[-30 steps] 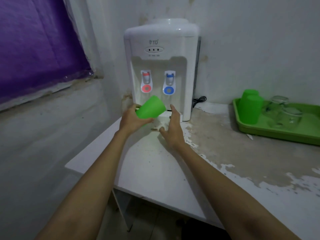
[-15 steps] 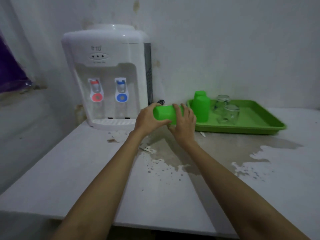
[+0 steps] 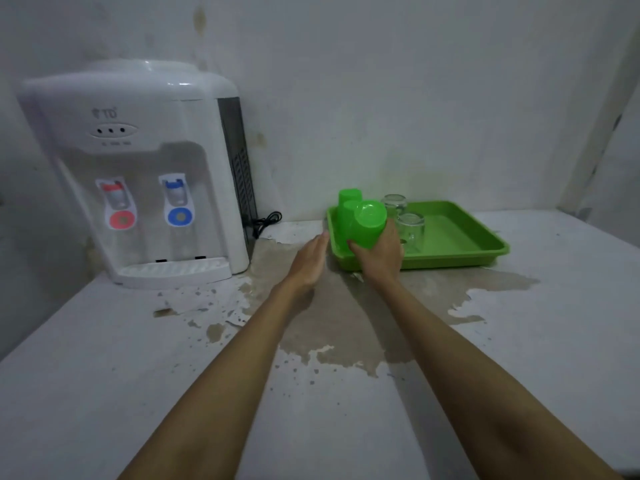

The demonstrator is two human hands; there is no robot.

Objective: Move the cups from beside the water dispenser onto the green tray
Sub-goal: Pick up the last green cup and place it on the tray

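Note:
My right hand (image 3: 382, 254) grips a green plastic cup (image 3: 370, 223), turned bottom-up and tilted, over the near left corner of the green tray (image 3: 460, 237). Two more green cups (image 3: 348, 207) stand upside down on the tray just left of it, one behind the other. Two clear glasses (image 3: 410, 228) stand inverted to its right. My left hand (image 3: 310, 258) hovers empty with fingers apart, just left of the tray's edge. The white water dispenser (image 3: 138, 168) stands at the left against the wall.
The white counter (image 3: 346, 393) has a large patch of worn paint between dispenser and tray. A black power cord (image 3: 266, 221) lies coiled behind the dispenser's right side. The wall runs close behind the tray.
The green cup passed from my left hand to my right hand and moved right onto the tray's corner, turning bottom-up. My left hand let go and pulled back.

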